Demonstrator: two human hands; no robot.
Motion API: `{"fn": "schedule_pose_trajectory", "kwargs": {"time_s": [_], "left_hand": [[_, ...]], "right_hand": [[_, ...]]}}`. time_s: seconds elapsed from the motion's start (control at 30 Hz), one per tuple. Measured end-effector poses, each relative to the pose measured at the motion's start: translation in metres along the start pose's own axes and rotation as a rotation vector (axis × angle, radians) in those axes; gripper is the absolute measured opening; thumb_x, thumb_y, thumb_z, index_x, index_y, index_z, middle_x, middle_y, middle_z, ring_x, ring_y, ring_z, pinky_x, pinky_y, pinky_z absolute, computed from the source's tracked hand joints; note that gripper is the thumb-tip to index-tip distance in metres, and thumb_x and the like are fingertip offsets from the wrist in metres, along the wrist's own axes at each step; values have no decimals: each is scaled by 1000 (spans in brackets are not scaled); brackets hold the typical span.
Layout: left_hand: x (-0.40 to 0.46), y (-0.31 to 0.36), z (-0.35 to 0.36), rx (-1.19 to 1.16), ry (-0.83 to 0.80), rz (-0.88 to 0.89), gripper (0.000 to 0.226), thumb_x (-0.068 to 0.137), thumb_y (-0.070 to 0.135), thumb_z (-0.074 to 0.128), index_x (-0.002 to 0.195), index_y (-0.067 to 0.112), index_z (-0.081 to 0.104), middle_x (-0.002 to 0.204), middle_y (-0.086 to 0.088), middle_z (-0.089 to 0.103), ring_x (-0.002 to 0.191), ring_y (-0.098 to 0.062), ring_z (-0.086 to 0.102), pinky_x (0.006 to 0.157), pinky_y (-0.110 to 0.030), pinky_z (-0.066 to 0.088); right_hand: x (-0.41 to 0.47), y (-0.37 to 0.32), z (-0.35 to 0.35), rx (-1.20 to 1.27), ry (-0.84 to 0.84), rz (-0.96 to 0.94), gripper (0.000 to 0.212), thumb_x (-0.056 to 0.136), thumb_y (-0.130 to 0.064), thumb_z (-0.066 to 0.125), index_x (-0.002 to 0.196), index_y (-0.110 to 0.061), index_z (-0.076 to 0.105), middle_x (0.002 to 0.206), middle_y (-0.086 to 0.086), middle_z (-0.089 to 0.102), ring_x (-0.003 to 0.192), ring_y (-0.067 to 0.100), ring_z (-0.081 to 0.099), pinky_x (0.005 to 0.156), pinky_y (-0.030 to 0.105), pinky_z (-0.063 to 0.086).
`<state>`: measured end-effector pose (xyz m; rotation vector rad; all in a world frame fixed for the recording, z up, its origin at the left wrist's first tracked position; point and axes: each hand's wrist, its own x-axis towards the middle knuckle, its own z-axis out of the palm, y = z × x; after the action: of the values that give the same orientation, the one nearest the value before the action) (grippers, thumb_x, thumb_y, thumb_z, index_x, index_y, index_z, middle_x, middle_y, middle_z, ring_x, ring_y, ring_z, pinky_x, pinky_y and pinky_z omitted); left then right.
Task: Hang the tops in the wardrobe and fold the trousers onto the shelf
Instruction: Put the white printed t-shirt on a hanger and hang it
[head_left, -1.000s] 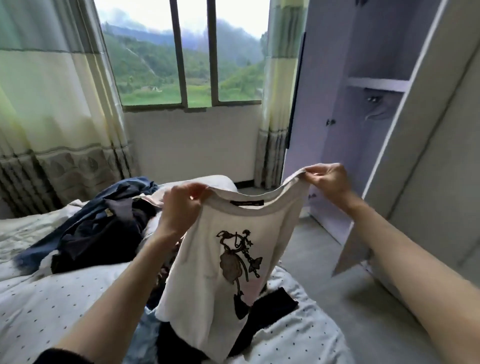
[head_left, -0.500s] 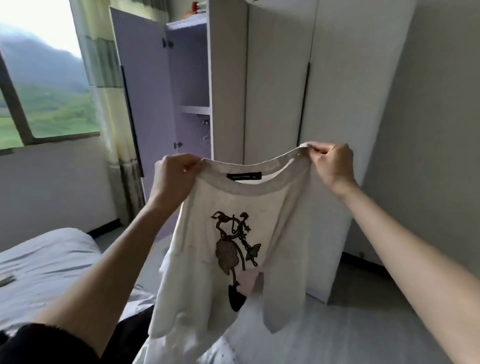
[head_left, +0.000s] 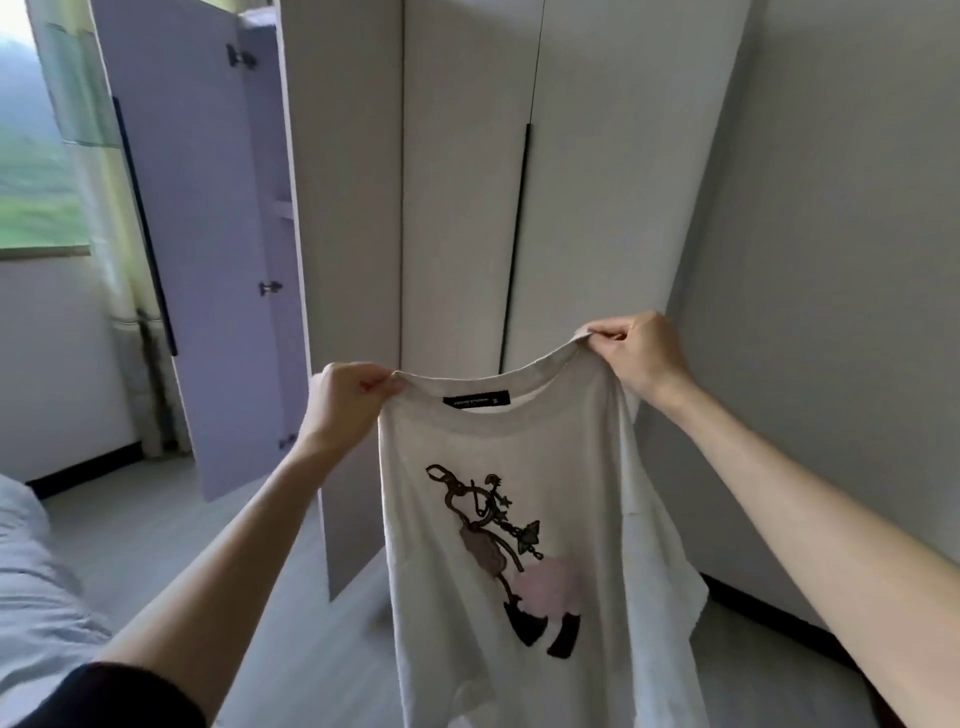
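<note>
The left hand and right hand each pinched a shoulder of the white printed cotton top, hanging lengthwise before the white wardrobe's closed doors, its open lilac door nearer the left hand.

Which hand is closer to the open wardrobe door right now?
Left. The left hand pinches the white top at its collar just right of the open wardrobe door; the right hand holds the collar's other end, farther right.

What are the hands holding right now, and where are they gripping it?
A white printed top; the left hand and right hand each pinch a shoulder beside the neckline.
</note>
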<state>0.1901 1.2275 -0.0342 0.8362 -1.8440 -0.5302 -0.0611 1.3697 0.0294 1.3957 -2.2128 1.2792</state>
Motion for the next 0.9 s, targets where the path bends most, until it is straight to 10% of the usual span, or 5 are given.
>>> {"fn": "schedule_pose_trajectory", "kwargs": {"time_s": [0.47, 0.6, 0.9], "left_hand": [[17, -162, 24, -17, 23, -327, 11, 77, 10, 75, 87, 16, 75, 73, 3, 68, 63, 5, 60, 63, -6, 45], [57, -228, 0, -42, 82, -378, 15, 77, 8, 75, 85, 21, 72, 75, -2, 70, 63, 2, 62, 64, -5, 48], [143, -352, -66, 61, 192, -483, 9, 80, 12, 71, 85, 20, 71, 75, 6, 69, 71, -2, 62, 60, -5, 46]], "right_hand": [[46, 42, 198, -11, -615, -167, 13, 83, -17, 63, 83, -25, 73, 84, -5, 71, 82, 11, 62, 75, 24, 46], [91, 19, 274, -7, -816, -225, 9, 79, -17, 69, 80, -23, 75, 69, -16, 67, 72, 2, 60, 62, 6, 40], [154, -78, 456, 247, -1053, -346, 6, 77, -15, 74, 82, -16, 77, 81, 0, 73, 72, 2, 61, 72, 19, 47]]}}
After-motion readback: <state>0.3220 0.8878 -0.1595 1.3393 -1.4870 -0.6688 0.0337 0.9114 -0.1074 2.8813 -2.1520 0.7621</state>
